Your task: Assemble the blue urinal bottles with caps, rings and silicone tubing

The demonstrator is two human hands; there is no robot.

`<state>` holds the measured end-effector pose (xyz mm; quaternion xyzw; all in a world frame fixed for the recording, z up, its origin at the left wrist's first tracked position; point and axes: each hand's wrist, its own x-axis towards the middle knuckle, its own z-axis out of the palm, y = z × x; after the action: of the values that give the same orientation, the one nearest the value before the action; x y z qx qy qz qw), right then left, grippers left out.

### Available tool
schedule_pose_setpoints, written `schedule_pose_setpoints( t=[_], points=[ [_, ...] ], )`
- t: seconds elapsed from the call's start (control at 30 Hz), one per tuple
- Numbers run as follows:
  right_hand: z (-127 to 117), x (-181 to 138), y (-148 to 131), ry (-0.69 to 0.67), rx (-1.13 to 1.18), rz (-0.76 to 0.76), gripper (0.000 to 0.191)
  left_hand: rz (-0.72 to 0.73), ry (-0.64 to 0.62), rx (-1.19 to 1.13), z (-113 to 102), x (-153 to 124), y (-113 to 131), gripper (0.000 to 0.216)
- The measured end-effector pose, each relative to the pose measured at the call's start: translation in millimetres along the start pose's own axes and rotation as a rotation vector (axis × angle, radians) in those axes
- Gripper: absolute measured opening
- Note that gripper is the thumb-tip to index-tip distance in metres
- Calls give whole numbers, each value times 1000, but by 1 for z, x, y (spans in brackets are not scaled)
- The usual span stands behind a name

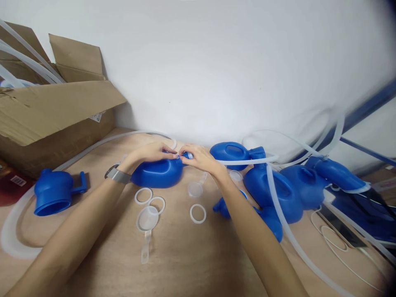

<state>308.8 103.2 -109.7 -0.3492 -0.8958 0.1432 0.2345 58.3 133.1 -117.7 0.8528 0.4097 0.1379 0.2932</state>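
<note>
A blue plastic bottle (157, 173) with a moulded handle lies on its side in front of me, its neck to the right. My left hand (156, 151) reaches over its top, fingertips pinched near the neck. My right hand (198, 157) has its fingers wrapped about the neck end, where a bit of blue and white shows; the fingers hide the rest. Nearer me lie a translucent cap with a strap (147, 218), another translucent cap (195, 189) and several white rings, one being a loose ring (191, 213) on the right.
At right, several blue bottles (272, 189) crowd together with white tubes (280, 206) across them. A blue spouted part with a handle (55, 187) stands at left, by a thick tube (10, 231). Behind it is an open cardboard box (62, 107). A phone (340, 225) and cable lie far right.
</note>
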Motion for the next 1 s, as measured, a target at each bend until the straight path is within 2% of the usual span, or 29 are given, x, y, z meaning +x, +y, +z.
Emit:
schedule_pose_setpoints(
  t=[0.27,0.53,0.83,1.0],
  points=[
    [0,0,0,-8,17,-29,15,-30,38,35,1,2,0,55],
    [3,0,4,40,66,-26,11,-88,90,87,4,-2,11,63],
    [7,-2,2,45,42,-33,12,-125,100,115,6,1,7,52],
    [10,-4,-1,38,17,-29,12,-125,97,110,7,1,6,53]
  ],
)
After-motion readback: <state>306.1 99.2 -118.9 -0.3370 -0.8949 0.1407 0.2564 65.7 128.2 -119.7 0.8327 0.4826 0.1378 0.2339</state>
